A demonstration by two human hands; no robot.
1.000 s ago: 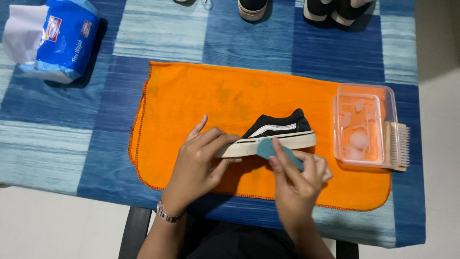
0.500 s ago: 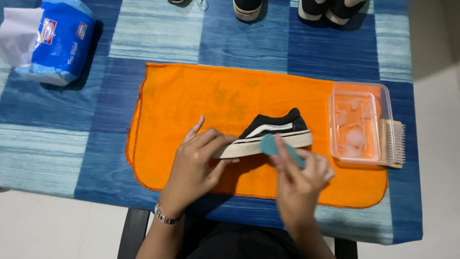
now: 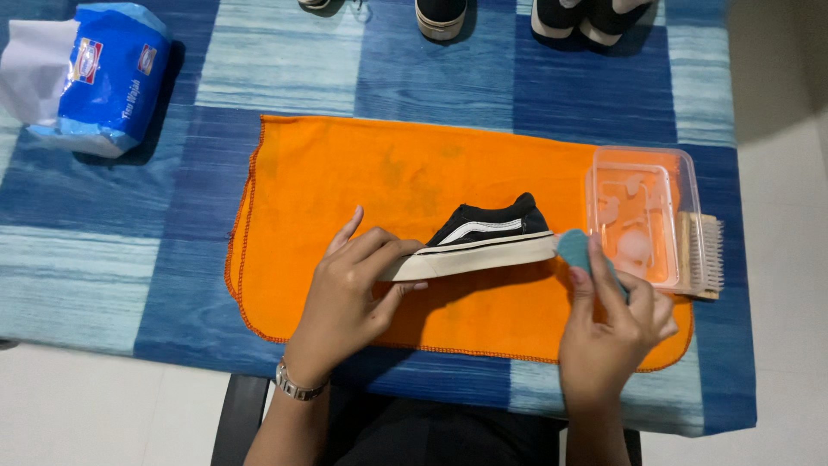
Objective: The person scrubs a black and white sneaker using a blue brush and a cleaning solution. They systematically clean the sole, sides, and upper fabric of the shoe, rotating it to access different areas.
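A black sneaker (image 3: 487, 233) with a white side stripe and a cream sole rests on an orange cloth (image 3: 379, 181). My left hand (image 3: 354, 289) grips its toe end and holds it tilted on its side. My right hand (image 3: 612, 332) holds a small teal sponge (image 3: 576, 248) against the heel end of the sole. A bracelet sits on my left wrist.
A clear plastic tub (image 3: 642, 216) with water stands at the cloth's right end, a wooden brush (image 3: 700, 255) beside it. A blue tissue pack (image 3: 95, 73) lies at the far left. Other shoes (image 3: 442, 15) line the table's far edge. A blue checked tablecloth (image 3: 129, 224) covers the table.
My right hand has slid the sponge along the sole from the middle to the heel end. The left hand keeps its hold on the toe.
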